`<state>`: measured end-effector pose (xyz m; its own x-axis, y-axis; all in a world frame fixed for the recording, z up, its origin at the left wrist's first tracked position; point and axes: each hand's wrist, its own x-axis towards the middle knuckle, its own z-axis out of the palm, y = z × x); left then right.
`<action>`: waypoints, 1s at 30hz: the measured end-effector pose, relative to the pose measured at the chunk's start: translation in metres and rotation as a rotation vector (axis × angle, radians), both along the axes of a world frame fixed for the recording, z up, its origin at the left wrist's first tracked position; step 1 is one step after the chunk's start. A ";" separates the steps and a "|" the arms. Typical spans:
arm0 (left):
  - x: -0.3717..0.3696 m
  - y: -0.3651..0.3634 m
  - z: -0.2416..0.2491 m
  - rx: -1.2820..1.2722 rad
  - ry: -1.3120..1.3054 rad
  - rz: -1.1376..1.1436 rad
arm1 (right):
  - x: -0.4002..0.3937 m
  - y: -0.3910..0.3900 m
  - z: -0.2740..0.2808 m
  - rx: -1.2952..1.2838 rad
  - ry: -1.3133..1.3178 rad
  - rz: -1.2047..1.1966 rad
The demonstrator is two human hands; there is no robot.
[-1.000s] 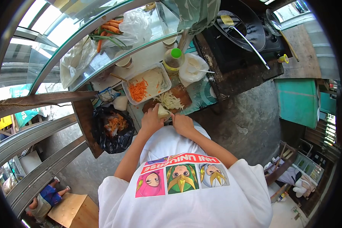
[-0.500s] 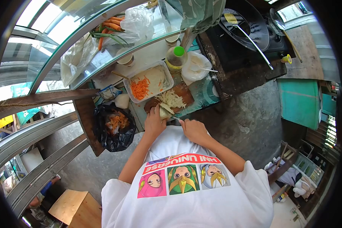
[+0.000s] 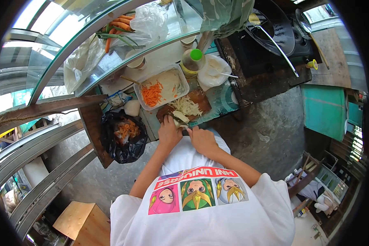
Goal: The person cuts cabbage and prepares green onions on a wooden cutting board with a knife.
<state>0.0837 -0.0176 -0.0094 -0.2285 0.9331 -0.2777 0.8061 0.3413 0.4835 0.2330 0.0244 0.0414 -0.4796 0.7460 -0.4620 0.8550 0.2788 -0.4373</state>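
Note:
My left hand (image 3: 169, 133) presses a pale chunk of cabbage (image 3: 180, 117) against a brown wooden cutting board (image 3: 203, 103), its fingers curled over the near end. Close beside it, my right hand (image 3: 202, 140) is closed round a knife (image 3: 185, 132), most of which is hidden by the hands. Pale shredded cabbage (image 3: 187, 105) lies in a heap on the board just beyond the chunk. Behind the board, a white plastic tub (image 3: 185, 88) holds shredded carrot (image 3: 151, 94) and a pale batter-like mixture (image 3: 171, 82).
A black bag of peelings (image 3: 131, 153) stands left of the board. Behind are a green-capped bottle (image 3: 191, 63) and a bag of white powder (image 3: 211, 82). A wok (image 3: 289, 43) sits on the stove at right. A glass case (image 3: 106, 67) overhangs the back.
My right hand has shifted slightly left, closer to my left hand and the cabbage. The cabbage chunk stays under my left hand. The whole view has shifted slightly.

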 end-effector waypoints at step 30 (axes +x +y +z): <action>0.001 0.009 0.014 -0.108 -0.028 0.039 | 0.007 0.007 0.003 0.032 0.054 0.036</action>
<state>0.0850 -0.0084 0.0050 -0.2547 0.8880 -0.3829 0.7779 0.4233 0.4643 0.2401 0.0318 0.0444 -0.5302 0.7415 -0.4112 0.8194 0.3235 -0.4732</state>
